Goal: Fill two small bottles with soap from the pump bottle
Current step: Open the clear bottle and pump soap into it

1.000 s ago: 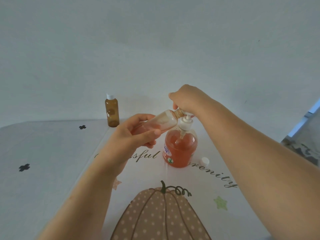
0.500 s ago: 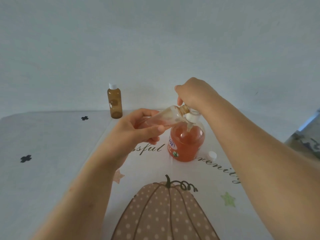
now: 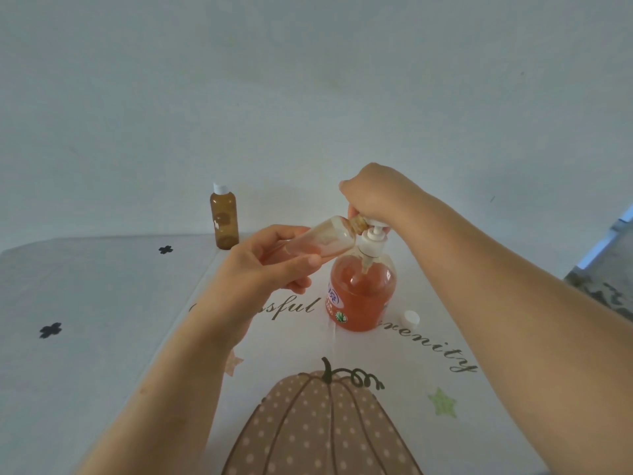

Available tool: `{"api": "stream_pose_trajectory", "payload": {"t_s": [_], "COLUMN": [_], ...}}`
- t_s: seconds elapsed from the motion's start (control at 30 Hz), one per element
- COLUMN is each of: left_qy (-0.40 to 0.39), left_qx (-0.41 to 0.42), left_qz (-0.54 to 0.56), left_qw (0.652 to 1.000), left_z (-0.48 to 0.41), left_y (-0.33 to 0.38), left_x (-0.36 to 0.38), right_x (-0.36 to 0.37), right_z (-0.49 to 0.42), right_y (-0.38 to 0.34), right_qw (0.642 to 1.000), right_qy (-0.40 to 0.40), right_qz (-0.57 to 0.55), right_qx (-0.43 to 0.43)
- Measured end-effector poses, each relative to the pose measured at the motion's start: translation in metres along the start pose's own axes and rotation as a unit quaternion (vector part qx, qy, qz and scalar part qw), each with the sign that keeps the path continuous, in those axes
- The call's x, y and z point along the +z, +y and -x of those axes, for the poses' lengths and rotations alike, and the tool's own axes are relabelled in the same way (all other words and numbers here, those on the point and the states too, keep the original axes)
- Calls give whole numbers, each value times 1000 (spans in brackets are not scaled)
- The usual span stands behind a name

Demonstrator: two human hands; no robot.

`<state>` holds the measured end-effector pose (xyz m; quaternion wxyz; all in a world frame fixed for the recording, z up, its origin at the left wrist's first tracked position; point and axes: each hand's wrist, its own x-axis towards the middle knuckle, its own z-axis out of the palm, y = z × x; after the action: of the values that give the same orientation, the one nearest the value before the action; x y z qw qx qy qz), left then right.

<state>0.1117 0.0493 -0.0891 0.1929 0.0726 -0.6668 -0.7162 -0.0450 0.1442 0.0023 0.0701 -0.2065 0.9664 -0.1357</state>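
Two bottles need soap, and by the look of it neither is finished. Nearest, on the worktop (image 3: 102,337), a loose white cap (image 3: 411,318) lies just right of the pump bottle (image 3: 363,296), which stands upright and largely full of orange soap. Above it the left hand (image 3: 270,269) has its fingers (image 3: 281,236) wrapped round a clear bottle (image 3: 329,240), tipped with its open neck up against the pump spout. A thin pinkish layer seems to lie inside, so filling looks barely begun. The right hand (image 3: 373,197) is curled down over the pump head, gripping it. Farthest back, well apart to the left, an amber bottle (image 3: 224,217) stands capped; whether it holds soap is hard to tell through the dark plastic. The spout, the neck's mouth and the right fingertips are hidden beneath the right hand, so no flow can be seen.
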Motion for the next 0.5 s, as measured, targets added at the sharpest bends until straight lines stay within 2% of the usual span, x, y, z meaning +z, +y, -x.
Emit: {"api": "stream_pose_trajectory", "payload": {"t_s": [0.2,0.5], "left_qy": [-3,-11], "left_qx": [-17,-31], "left_qz": [9,8], "left_qw": [1000,999], "left_z": [-1,-3], "left_y": [0,-4], "left_x": [-2,-5], "right_x": [2,16], "right_z": [0,-7], "right_y": [0,6], "right_qw": [998,997], "right_qy": [14,31], "right_qz": [-63,-71], "right_qx": [10,0]}}
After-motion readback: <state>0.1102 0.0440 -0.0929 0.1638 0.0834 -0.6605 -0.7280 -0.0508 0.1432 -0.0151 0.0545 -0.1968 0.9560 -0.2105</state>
